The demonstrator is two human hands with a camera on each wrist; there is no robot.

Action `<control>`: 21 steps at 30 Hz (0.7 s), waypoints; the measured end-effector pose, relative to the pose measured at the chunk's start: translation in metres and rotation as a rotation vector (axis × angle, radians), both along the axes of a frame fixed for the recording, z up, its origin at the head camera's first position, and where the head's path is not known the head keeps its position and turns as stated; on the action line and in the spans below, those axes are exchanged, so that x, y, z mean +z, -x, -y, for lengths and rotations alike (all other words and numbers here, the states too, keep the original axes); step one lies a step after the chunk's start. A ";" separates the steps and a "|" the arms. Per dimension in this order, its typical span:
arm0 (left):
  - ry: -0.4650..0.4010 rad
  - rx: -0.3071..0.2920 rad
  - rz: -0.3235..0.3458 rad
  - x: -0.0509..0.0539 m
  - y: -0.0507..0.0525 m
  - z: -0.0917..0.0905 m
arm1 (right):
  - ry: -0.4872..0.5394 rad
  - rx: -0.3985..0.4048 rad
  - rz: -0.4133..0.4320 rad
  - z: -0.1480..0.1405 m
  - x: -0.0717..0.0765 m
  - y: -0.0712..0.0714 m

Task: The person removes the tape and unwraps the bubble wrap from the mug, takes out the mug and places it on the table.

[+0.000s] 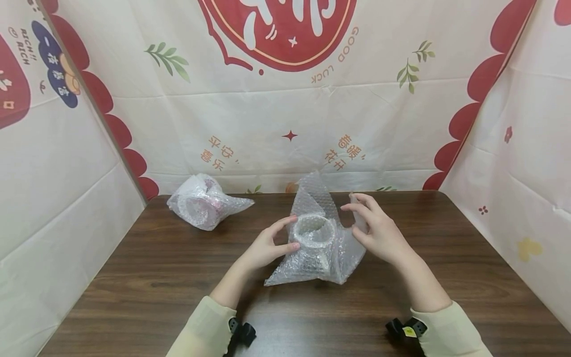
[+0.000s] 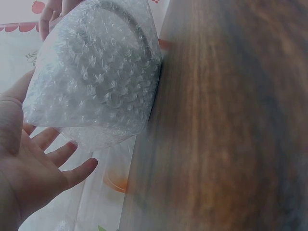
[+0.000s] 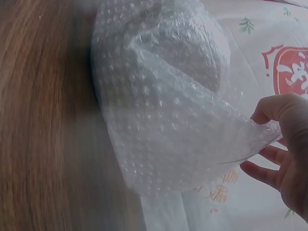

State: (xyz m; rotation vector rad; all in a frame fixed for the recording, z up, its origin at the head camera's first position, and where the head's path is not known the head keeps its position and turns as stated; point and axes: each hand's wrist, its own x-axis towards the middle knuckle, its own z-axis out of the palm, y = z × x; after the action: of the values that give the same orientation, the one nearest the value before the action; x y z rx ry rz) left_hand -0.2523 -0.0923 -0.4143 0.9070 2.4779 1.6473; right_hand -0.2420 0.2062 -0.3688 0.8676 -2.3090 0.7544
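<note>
In the middle of the table, a sheet of bubble wrap (image 1: pixel 316 267) lies around a round-rimmed, cup-like thing (image 1: pixel 314 244), its rim facing up; the wrap hides its kind. Pointed flaps of the sheet stick out at the back, front left and right. My left hand (image 1: pixel 266 246) rests against the left side of the bundle, thumb and forefinger spread at the rim, the other fingers stretched out in the left wrist view. With thumb and fingers my right hand (image 3: pixel 291 149) pinches the right flap, lifted off the table in the head view.
Another bubble-wrapped bundle (image 1: pixel 202 203), with a little pink showing through, lies at the back left of the brown wooden table (image 1: pixel 147 292). Printed cloth walls (image 1: pixel 267 114) stand behind the table and on both sides.
</note>
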 end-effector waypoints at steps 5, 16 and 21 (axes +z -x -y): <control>0.000 -0.001 0.003 0.000 0.000 0.000 | -0.002 -0.022 0.031 -0.008 0.000 0.003; 0.006 -0.001 0.017 -0.001 0.000 0.001 | 0.005 -0.113 0.130 -0.037 0.004 0.004; 0.005 -0.010 0.025 0.000 0.000 0.000 | -0.032 -0.124 0.217 -0.047 0.005 0.004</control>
State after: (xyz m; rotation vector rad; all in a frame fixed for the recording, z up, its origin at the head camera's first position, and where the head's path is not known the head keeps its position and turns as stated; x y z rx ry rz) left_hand -0.2526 -0.0925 -0.4140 0.8908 2.4569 1.6379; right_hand -0.2459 0.2536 -0.3634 0.6772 -2.5450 0.7933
